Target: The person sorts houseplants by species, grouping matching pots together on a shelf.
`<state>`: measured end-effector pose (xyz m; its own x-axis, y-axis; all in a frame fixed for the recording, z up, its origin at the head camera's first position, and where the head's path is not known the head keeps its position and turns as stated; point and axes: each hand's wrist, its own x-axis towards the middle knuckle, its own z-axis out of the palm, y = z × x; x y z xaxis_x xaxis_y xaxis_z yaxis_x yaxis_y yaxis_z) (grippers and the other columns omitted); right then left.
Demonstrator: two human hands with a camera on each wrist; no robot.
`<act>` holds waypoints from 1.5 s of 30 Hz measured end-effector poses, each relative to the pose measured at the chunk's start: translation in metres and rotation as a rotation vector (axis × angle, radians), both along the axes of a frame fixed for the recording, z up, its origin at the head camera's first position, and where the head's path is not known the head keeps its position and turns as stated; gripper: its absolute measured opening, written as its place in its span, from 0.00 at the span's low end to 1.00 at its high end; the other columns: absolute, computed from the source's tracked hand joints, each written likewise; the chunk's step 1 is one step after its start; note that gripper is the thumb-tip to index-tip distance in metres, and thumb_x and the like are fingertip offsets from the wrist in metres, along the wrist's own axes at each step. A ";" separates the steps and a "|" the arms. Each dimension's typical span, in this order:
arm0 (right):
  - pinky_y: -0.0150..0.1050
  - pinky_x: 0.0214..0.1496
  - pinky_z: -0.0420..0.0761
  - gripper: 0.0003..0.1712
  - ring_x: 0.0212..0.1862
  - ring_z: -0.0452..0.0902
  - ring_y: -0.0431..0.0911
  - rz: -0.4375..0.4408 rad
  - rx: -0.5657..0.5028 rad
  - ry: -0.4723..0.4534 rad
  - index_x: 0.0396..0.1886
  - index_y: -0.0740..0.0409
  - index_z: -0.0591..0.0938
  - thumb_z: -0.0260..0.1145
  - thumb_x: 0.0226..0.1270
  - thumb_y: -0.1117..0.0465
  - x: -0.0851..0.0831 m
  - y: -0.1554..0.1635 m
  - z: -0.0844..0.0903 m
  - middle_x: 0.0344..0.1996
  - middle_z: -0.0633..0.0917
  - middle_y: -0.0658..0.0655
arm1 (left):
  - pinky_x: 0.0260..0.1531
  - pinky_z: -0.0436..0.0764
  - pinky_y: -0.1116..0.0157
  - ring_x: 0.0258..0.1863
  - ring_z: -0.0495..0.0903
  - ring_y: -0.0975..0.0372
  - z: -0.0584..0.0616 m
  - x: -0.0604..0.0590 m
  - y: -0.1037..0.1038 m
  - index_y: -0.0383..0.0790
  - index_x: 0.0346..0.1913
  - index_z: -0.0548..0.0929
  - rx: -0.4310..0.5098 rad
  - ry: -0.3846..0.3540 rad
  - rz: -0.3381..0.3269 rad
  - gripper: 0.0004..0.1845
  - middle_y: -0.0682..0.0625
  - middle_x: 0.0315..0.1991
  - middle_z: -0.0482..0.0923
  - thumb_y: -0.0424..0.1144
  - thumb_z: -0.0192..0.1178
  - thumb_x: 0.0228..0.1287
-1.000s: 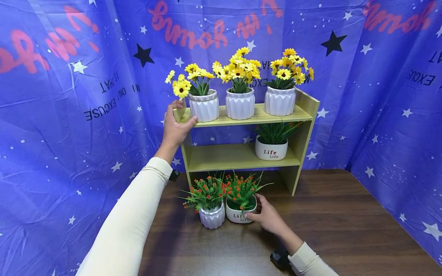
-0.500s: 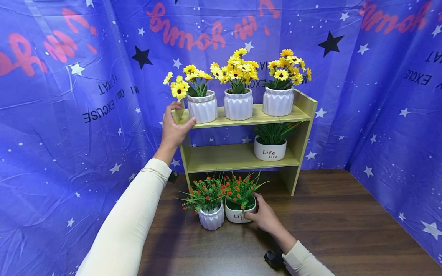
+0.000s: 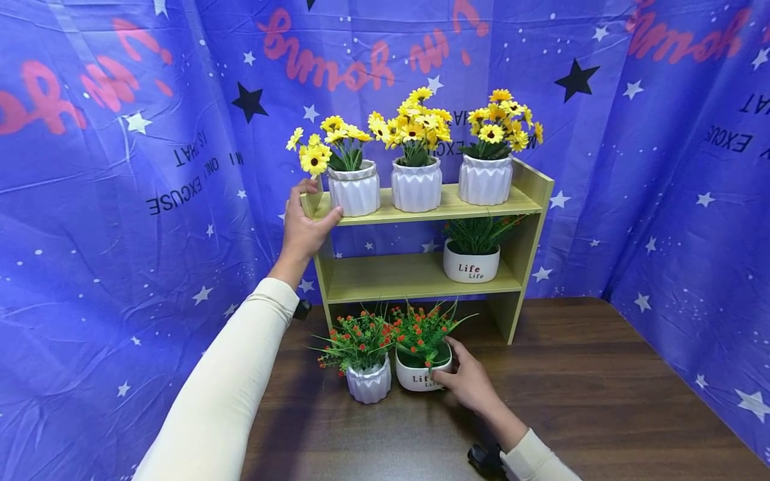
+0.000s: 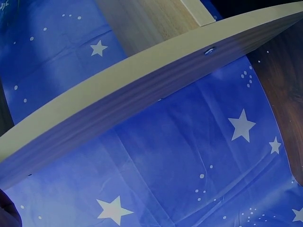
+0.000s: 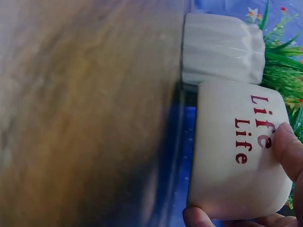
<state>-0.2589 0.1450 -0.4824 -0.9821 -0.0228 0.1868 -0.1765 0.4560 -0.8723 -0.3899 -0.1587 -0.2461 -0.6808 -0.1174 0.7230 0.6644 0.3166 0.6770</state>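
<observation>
My left hand (image 3: 305, 224) grips the top left corner of a light wooden shelf (image 3: 397, 274), its thumb lying over the front edge of the top board. In the left wrist view the shelf's side panel (image 4: 142, 78) crosses the picture. On the table below, my right hand (image 3: 475, 381) holds a white oval flowerpot (image 3: 415, 379) by its right side, thumb in front. It bears the word "Life" and has small red flowers. A fluted white flowerpot (image 3: 369, 385) with similar flowers stands just to its left. In the right wrist view the fingers lie around the oval pot (image 5: 236, 184).
Three fluted white pots of yellow flowers, the left (image 3: 353, 192), middle (image 3: 416, 188) and right (image 3: 484, 182), stand on the top board. Another white "Life" pot (image 3: 471, 264) sits on the right of the middle board. A blue starry curtain (image 3: 150, 280) hangs behind the brown table (image 3: 601, 401).
The oval flowerpot in my right hand has shifted very slightly to the right, away from the fluted pot. My left hand keeps its hold on the shelf.
</observation>
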 end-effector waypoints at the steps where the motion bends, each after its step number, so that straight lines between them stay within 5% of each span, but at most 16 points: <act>1: 0.48 0.54 0.78 0.46 0.56 0.78 0.56 -0.007 0.006 -0.004 0.71 0.63 0.67 0.76 0.52 0.62 0.002 0.001 0.003 0.59 0.79 0.66 | 0.60 0.65 0.59 0.60 0.64 0.58 0.000 0.000 0.000 0.34 0.55 0.69 0.007 -0.006 -0.003 0.32 0.52 0.64 0.70 0.37 0.74 0.50; 14: 0.51 0.55 0.73 0.47 0.55 0.76 0.54 -0.038 0.064 0.073 0.73 0.61 0.64 0.75 0.56 0.57 0.016 0.017 0.066 0.55 0.81 0.64 | 0.59 0.65 0.60 0.60 0.64 0.58 -0.004 0.000 -0.001 0.33 0.55 0.69 0.000 -0.013 0.001 0.33 0.53 0.64 0.70 0.38 0.74 0.49; 17: 0.47 0.49 0.76 0.49 0.52 0.77 0.54 -0.029 0.085 0.079 0.74 0.62 0.62 0.75 0.58 0.53 0.013 0.018 0.085 0.55 0.81 0.64 | 0.58 0.66 0.60 0.59 0.65 0.58 -0.002 0.000 -0.002 0.35 0.54 0.69 0.000 -0.013 0.009 0.32 0.53 0.63 0.70 0.37 0.74 0.49; 24: 0.48 0.52 0.74 0.50 0.55 0.75 0.56 0.000 0.027 0.139 0.76 0.63 0.58 0.73 0.61 0.53 -0.006 0.018 0.120 0.57 0.77 0.66 | 0.57 0.67 0.61 0.59 0.65 0.59 0.003 -0.001 -0.002 0.40 0.53 0.69 0.007 -0.002 0.006 0.30 0.53 0.63 0.70 0.38 0.74 0.49; 30: 0.44 0.45 0.78 0.49 0.55 0.77 0.58 0.025 -0.012 0.114 0.77 0.61 0.57 0.72 0.62 0.57 -0.025 0.009 0.129 0.60 0.73 0.67 | 0.59 0.65 0.60 0.59 0.64 0.57 0.000 -0.001 -0.001 0.33 0.54 0.69 0.016 0.018 -0.005 0.32 0.48 0.64 0.70 0.36 0.74 0.48; 35: 0.48 0.50 0.80 0.46 0.60 0.74 0.60 0.048 -0.037 0.135 0.76 0.63 0.58 0.71 0.64 0.59 -0.040 0.001 0.130 0.65 0.72 0.68 | 0.58 0.65 0.61 0.58 0.64 0.57 -0.001 -0.002 0.000 0.36 0.53 0.70 0.026 0.026 -0.007 0.31 0.50 0.63 0.70 0.37 0.74 0.46; 45: 0.52 0.57 0.72 0.44 0.56 0.74 0.56 0.042 0.029 0.152 0.74 0.63 0.61 0.70 0.64 0.55 -0.065 -0.008 0.136 0.58 0.78 0.66 | 0.60 0.64 0.61 0.60 0.64 0.57 -0.001 -0.002 0.001 0.38 0.52 0.69 0.014 0.014 0.006 0.30 0.51 0.63 0.70 0.37 0.74 0.49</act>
